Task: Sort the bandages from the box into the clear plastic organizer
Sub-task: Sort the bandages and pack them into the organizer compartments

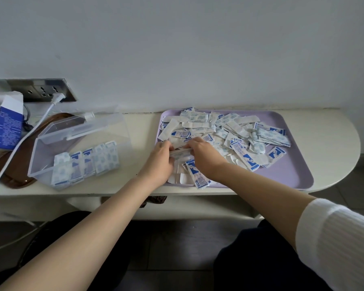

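Your left hand and right hand meet over left part of lavender tray. Both curl fingers onto small bundle of bandages: left hand at its left end, right hand at its right end. Bundle lies level between them, just above loose pile of bandages spread across tray. Clear organizer sits left of your hands, apart from them, lid open, row of bandages along its near side. Box far left, open.
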Demonstrator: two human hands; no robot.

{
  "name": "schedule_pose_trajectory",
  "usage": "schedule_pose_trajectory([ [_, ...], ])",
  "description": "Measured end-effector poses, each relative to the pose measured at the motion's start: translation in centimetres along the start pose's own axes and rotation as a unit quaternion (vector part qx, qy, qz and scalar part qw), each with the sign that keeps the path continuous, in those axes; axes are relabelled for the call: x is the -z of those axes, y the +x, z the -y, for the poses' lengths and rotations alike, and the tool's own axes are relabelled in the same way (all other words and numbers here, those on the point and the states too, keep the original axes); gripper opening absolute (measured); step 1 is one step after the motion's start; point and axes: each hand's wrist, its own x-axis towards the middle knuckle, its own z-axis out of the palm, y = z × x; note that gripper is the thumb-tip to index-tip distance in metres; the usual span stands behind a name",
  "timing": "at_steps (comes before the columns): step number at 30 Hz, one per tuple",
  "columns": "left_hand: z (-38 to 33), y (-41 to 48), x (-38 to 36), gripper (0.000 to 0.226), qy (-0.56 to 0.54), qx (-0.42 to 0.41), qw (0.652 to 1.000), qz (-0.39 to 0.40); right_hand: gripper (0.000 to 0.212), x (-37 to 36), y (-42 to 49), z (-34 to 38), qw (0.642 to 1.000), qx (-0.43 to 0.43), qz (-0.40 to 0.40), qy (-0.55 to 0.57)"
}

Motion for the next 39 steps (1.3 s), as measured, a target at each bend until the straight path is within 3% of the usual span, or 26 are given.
schedule_pose_trajectory([
  [6, 0.5, -0.3, -1.0, 0.036, 0.151, -0.026, 0.983, 0.098, 0.058, -0.2, -0.4, -0.1, 0.997, 0.021, 0.041, -0.058],
  [10, 0.0, -0.1, -0.8, 0.033, 0.183, -0.013, 0.978, 0.097, 0.051, -0.5, -0.5, -0.1, 0.994, 0.023, 0.055, -0.086],
  [14, -0.2, -0.2, -0.3, 0.027, 0.186, -0.021, 0.981, 0.057, 0.034, -0.1, -0.4, -0.3, 0.994, 0.036, -0.004, -0.107],
  [20, 0.0, -1.1, -0.7, 0.037, 0.232, -0.023, 0.971, 0.051, 0.058, 0.3, -0.3, -0.1, 0.994, 0.056, 0.028, -0.089],
  [25, -0.2, -1.3, 0.1, 0.027, 0.223, -0.017, 0.974, 0.047, 0.054, 0.2, 0.3, -0.5, 0.997, 0.038, -0.01, -0.062],
  [28, 0.2, -1.6, 0.1, 0.031, 0.267, -0.023, 0.961, 0.069, 0.05, -0.3, 0.2, -0.3, 0.994, 0.048, 0.023, -0.091],
  [35, -0.3, -1.9, 0.1, 0.038, 0.271, -0.016, 0.959, 0.085, 0.062, -0.2, -0.6, 0.5, 0.996, 0.071, 0.021, -0.042],
  [39, -0.2, -1.9, 0.1, 0.036, 0.272, -0.025, 0.96, 0.059, 0.05, -0.6, -0.3, 0.2, 0.997, 0.075, 0.0, -0.035],
])
